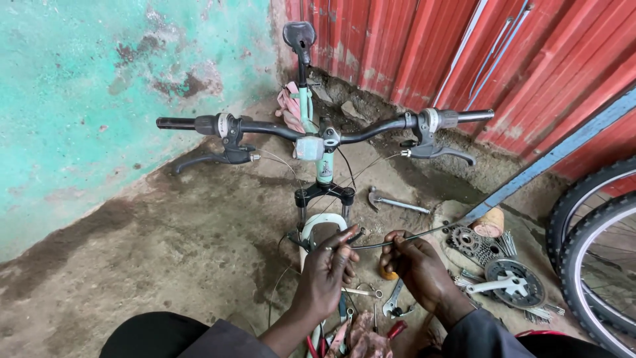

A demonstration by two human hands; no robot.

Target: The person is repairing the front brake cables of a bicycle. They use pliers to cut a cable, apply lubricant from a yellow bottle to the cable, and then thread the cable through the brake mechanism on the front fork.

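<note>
Both the left hand (329, 268) and right hand (417, 262) pinch a brake cable (384, 243), probably threading it at the fork (322, 225); the handlebar (324, 132) stands at twelve o'clock; next, steady feeding.

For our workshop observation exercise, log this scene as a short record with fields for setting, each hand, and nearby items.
Setting: dirt floor by a teal wall and red corrugated sheeting
Bicycle: pale green frame, black handlebar
Left hand: pinching a thin cable
Right hand: closed around the same cable
Nearby: hammer, sprocket cluster, crankset, spanner, tyres
</note>
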